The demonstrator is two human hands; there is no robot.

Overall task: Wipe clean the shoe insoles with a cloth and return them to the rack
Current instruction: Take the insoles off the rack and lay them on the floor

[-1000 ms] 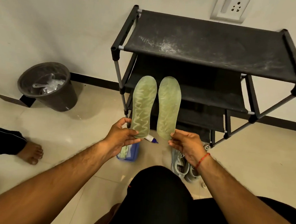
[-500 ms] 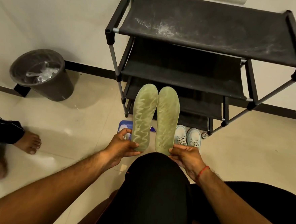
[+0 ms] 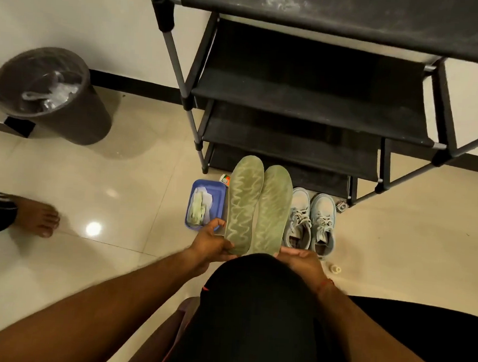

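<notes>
Dropped lower before black fabric-shelved shoe rack (image 3: 308,101), now at its bottom shelf's front: green patterned foam insoles (image 3: 243,203), heels pinched in left hand (image 3: 210,244), right hand (image 3: 300,258). Wiping seemingly unstarted; next needs one hand freed for blue plastic tray (image 3: 221,188) and its pale cloth (image 3: 200,209).

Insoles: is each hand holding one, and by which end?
Yes. The left hand grips the left insole at its heel end; the right hand holds the right insole at its heel end too. Both toe ends point toward the rack.
</notes>
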